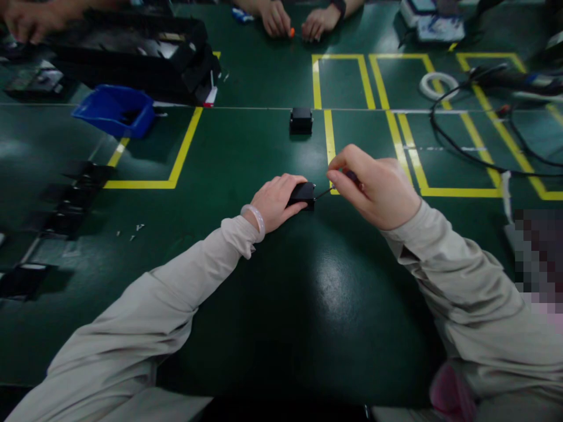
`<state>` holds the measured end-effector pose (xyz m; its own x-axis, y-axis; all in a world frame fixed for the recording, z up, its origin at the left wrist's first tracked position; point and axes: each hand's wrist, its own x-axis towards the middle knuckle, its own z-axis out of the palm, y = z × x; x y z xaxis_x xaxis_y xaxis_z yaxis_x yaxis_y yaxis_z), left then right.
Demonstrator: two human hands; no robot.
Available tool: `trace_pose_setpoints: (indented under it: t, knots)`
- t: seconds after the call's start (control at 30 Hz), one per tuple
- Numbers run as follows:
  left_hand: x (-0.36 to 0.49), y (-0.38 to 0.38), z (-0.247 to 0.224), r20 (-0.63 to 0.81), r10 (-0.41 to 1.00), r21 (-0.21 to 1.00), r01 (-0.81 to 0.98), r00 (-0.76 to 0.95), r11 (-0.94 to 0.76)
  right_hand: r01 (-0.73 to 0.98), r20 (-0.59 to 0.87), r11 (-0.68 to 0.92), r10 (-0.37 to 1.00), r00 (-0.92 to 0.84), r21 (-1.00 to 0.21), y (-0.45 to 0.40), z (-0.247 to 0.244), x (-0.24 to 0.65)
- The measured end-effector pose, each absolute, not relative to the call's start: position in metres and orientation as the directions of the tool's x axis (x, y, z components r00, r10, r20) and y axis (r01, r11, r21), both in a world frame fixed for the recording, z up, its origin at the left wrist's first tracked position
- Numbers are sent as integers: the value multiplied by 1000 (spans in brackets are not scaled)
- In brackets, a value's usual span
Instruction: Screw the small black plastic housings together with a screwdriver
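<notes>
My left hand (278,202) grips a small black box (302,196) on the green table, thumb on the near side and fingers over the far side. A screwdriver (324,193) is pinched in my right hand (373,184); its thin shaft points left and its tip meets the right end of the box. Most of its handle is hidden by my fingers. Beyond my hands stands a second black box (301,121) of similar look. Several small screws (132,237) lie on the table left of my left hand.
A blue bin (116,111) and stacked black trays (193,64) stand at the back left. Black parts (65,211) line the left side. At the right lie a white ring (438,87) and a black cable (461,153). Across the table, another person's hands (276,19) hold an orange-tipped tool.
</notes>
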<state>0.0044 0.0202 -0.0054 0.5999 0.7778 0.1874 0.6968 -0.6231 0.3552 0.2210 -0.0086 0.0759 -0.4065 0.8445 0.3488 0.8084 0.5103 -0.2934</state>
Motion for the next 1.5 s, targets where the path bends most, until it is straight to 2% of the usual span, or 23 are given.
trace_pose_setpoints:
  t: [0.7, 1.5]
  knots:
    - [4, 20, -5, 189, 778, 364, 694, 599, -622, 803, 296, 502, 859, -418, -323, -9, 79, 221]
    - [4, 20, -5, 188, 779, 356, 698, 598, -621, 808, 307, 507, 853, -422, -299, -9, 79, 222]
